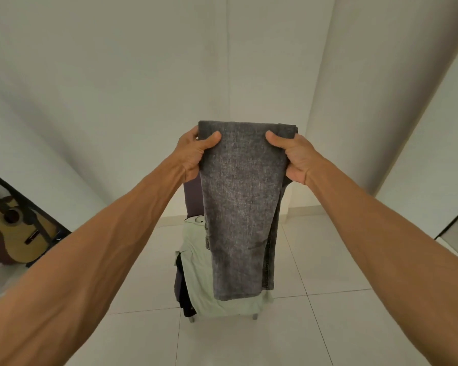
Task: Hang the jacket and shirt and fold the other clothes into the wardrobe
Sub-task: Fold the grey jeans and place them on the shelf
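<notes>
White walls [117, 75] and a pale tiled floor [328, 326] frame the scene, with a guitar [13, 233] leaning at the left edge. In the middle stands a chair [193, 196] heaped with clothes: a pale green garment [196, 273] on top and something dark [184, 294] hanging off its left side.

Above the chair, both arms hold up a pair of grey jeans [241, 207]. The left hand [193, 154] and the right hand [294, 159] each have a closed grip on the upper edge, thumbs on the near face and fingers behind. The jeans look already doubled lengthwise, leg on leg, and hang straight down clear of the pile.

This reads as the folding step for one of the "other clothes". The wardrobe is not in view. The next move probably calls for bringing the hanging end up to halve the length, perhaps against the chair or the body, while keeping the edges aligned. After that comes a turn toward the wardrobe.
</notes>
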